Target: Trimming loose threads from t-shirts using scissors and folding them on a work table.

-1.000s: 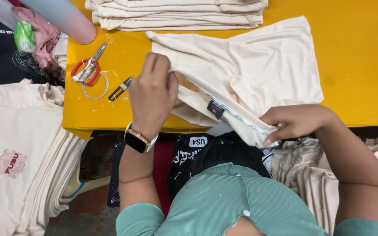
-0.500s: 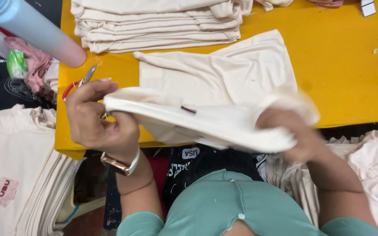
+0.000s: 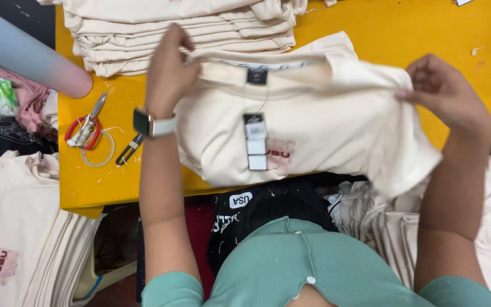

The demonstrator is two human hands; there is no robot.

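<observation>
I hold a cream T-shirt stretched above the yellow table. My left hand grips its left shoulder and my right hand grips its right shoulder. A dark neck label shows at the collar. Paper hang tags dangle on a thread down the front, over a faint red print. A watch with a pale strap sits on my left wrist.
A stack of folded cream shirts lies at the table's back left. Red-handled scissors, a thread ring and a small snipper lie near the left edge. More cream shirts are piled left and right of me. A pale cylinder juts in top left.
I have lifted the shirt off the table, turned it and spread it wide, so the collar and hang tags now face me. My hands have moved apart and upward.
</observation>
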